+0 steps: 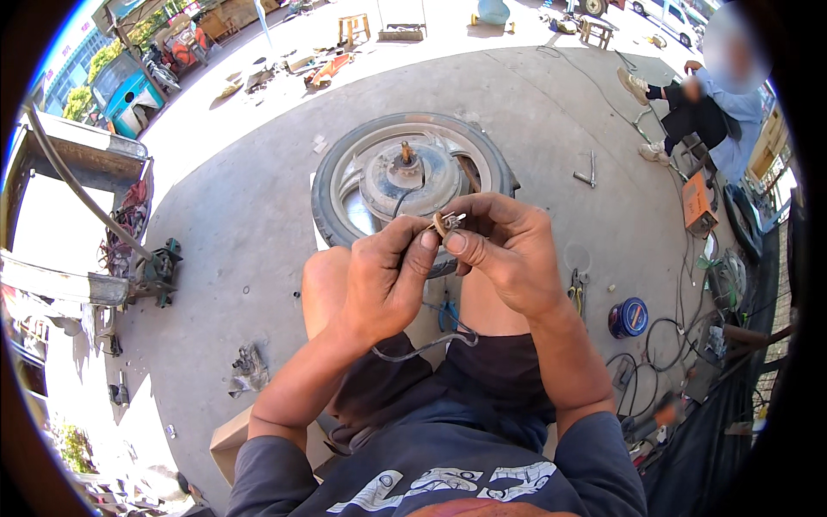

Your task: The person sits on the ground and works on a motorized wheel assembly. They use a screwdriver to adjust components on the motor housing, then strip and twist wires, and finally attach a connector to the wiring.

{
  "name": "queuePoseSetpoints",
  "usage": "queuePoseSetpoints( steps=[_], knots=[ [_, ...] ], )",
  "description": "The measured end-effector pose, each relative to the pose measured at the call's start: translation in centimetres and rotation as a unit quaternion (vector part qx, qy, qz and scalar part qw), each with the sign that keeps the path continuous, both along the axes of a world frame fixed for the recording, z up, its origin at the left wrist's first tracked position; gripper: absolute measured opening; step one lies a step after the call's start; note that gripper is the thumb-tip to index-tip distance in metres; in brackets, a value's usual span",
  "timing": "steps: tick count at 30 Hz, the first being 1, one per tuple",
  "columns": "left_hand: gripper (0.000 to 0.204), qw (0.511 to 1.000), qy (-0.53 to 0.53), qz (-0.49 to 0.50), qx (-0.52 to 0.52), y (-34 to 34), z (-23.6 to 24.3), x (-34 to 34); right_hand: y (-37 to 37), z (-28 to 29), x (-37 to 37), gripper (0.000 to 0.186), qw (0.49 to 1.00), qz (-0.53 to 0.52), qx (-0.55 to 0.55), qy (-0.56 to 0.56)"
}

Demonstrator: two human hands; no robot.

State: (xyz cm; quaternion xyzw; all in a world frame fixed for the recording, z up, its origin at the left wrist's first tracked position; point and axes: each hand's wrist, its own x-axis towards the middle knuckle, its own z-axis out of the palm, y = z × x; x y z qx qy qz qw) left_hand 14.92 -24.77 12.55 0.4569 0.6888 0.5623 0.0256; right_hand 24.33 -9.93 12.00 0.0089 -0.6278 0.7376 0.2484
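Above the near edge of a wheel, my left hand (383,280) and my right hand (512,254) meet, thumbs and fingers pinched on one small brownish disc-shaped part with thin metal prongs (443,224). Its exact kind does not show. Beneath lies the wheel with a black tyre (324,189), flat on the ground before my knees. At its centre is a grey hub (372,177) with a rusty axle (407,153) standing up. A dark cable (401,200) runs from the hub toward my fingers. Across my lap bends a grey cable (431,343).
Blue-handled pliers (448,315) lie between my legs. To the right are yellow-handled pliers (576,289), a round blue tin (628,318), a T-shaped tool (587,171) and an orange box (699,203) among cables. A seated person (706,121) is at far right; a metal frame (77,138) stands left.
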Motion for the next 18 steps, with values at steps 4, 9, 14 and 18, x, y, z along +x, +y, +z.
queuePoseSetpoints(
  steps=[4, 9, 14, 18],
  knots=[
    [0.017, 1.000, 0.014, 0.002, 0.003, 0.0, 0.4, 0.2, 0.0, -0.1, -0.1, 0.027, 1.000, 0.004, 0.003, 0.003],
    [0.020, 0.999, -0.042, -0.013, -0.024, -0.2, 0.9, 0.2, -0.3, 0.0, 0.0, 0.027, 1.000, 0.000, 0.011, -0.004],
    [0.025, 0.996, -0.082, -0.035, -0.007, -0.3, 0.2, -0.2, -0.5, 0.2, 0.1, 0.025, 1.000, -0.003, 0.016, -0.017],
    [0.031, 0.997, -0.071, -0.025, 0.016, 0.1, 0.1, -0.2, -0.5, 0.1, -0.1, 0.023, 1.000, 0.004, 0.009, -0.009]
  ],
)
